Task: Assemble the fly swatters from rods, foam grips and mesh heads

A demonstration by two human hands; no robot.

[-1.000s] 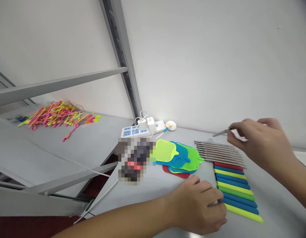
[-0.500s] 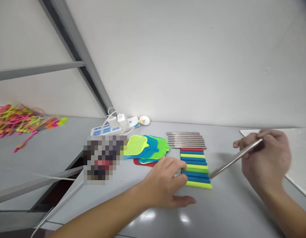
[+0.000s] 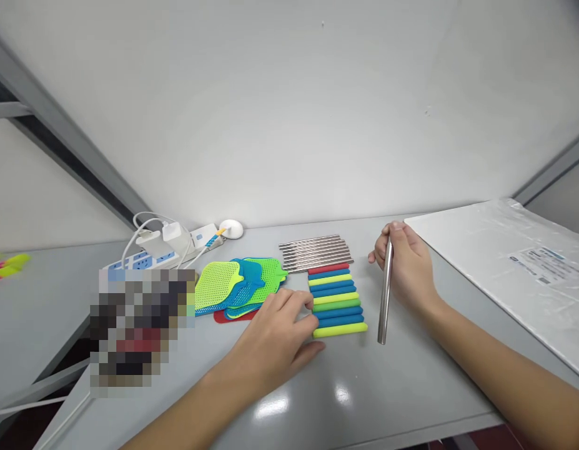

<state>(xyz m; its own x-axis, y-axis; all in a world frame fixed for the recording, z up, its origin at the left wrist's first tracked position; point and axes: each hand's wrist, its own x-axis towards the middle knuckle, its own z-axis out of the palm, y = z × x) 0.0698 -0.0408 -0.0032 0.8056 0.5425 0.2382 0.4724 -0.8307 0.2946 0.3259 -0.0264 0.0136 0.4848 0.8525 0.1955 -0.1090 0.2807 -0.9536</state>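
My right hand (image 3: 408, 265) is closed on a metal rod (image 3: 385, 300), which stands nearly upright with its lower end by the table, just right of a row of coloured foam sleeves (image 3: 336, 299). My left hand (image 3: 277, 337) rests on the table with its fingertips against the left ends of the lowest sleeves; the fingers are curled and partly spread. Behind the sleeves lies a row of several more metal rods (image 3: 315, 251). A stack of green, blue and red mesh swatter heads (image 3: 237, 284) lies left of the sleeves.
A white power strip (image 3: 162, 247) with plugs and cables sits at the back left by the wall. A flat white package in plastic (image 3: 509, 262) lies at the right. A blurred dark object (image 3: 137, 328) sits at the left near the table edge.
The view swung right. My right hand brought one metal rod from above the rod row down to the right of the sleeves and stood it nearly upright. My left hand stayed by the sleeves.
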